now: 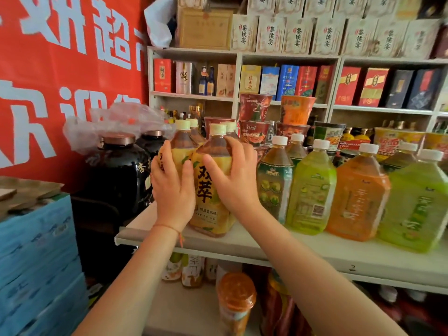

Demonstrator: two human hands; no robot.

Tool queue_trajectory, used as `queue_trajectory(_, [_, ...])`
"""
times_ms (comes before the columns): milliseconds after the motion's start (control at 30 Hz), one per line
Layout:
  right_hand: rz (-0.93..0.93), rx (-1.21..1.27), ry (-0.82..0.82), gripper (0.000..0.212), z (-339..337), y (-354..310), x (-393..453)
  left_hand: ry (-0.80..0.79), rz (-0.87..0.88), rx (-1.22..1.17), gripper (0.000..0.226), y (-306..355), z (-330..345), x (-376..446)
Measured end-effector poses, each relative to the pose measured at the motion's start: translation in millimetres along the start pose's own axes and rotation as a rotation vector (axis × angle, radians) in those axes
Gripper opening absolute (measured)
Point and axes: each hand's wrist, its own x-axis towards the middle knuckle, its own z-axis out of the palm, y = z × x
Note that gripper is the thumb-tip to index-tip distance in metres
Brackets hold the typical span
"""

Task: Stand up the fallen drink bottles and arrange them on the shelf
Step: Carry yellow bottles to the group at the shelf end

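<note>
Both hands on the yellow tea bottle [208,190], upright on the white shelf [266,246]: left hand [173,190] and right hand [232,180] fingers spread, pressing its sides. Green bottle [275,183] sits just right of them.

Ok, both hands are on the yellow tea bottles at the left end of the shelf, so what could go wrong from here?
1. The front yellow bottle stands close to the shelf's front edge; a nudge could tip it off.
2. The right hand is close to the dark green bottle; pushing that way could topple the row.
3. The left hand only partly covers the rear yellow bottle, which might slip.
</note>
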Motion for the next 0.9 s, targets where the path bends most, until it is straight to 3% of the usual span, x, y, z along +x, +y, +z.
queue_trajectory(167, [-0.220,-0.383,0.255,0.050,-28.0,8.5,12.2,0.010,-0.018,0.050,0.071,8.5,1.5,-8.5])
queue_trajectory(233, [-0.175,-0.521,0.322,0.046,-50.0,20.9,23.7,0.077,0.114,0.071,0.070,22.7,2.6,-15.0])
queue_trajectory(300, [-0.004,-0.607,0.120,0.065,-63.1,32.1,32.2,0.152,0.349,0.053,0.058,44.1,8.4,-22.7])
queue_trajectory(367, [0.112,-0.592,-0.089,0.079,-68.4,40.7,34.1,0.127,0.568,-0.009,0.045,66.0,18.8,-32.5])
queue_trajectory(400, [0.095,-0.577,-0.114,0.075,-73.8,43.7,32.7,0.064,0.643,-0.049,0.041,75.7,25.7,-38.4])
queue_trajectory(467, [-0.079,-0.571,-0.005,0.054,-94.6,47.3,30.9,-0.100,0.684,-0.123,0.040,89.9,42.9,-51.4])
queue_trajectory(533, [-0.198,-0.588,0.183,0.038,-118.8,54.6,30.9,-0.232,0.545,-0.134,0.054,100.5,61.6,-59.9])
queue_trajectory(567, [-0.155,-0.548,0.212,0.037,-128.8,59.7,31.6,-0.283,0.423,-0.131,0.065,102.6,71.5,-60.5])
queue_trajectory(667, [0.272,-0.272,0.008,0.038,-147.2,78.1,35.7,-0.383,0.093,-0.145,0.092,98.8,98.6,-55.0])
queue_trajectory(733, [0.387,-0.176,-0.046,0.026,-147.9,87.5,39.0,-0.391,0.000,-0.168,0.100,93.5,106.8,-52.4])
queue_trajectory(900, [0.287,-0.084,0.006,0.026,-156.6,85.6,39.2,-0.340,-0.071,-0.184,0.096,96.3,112.3,-53.7])
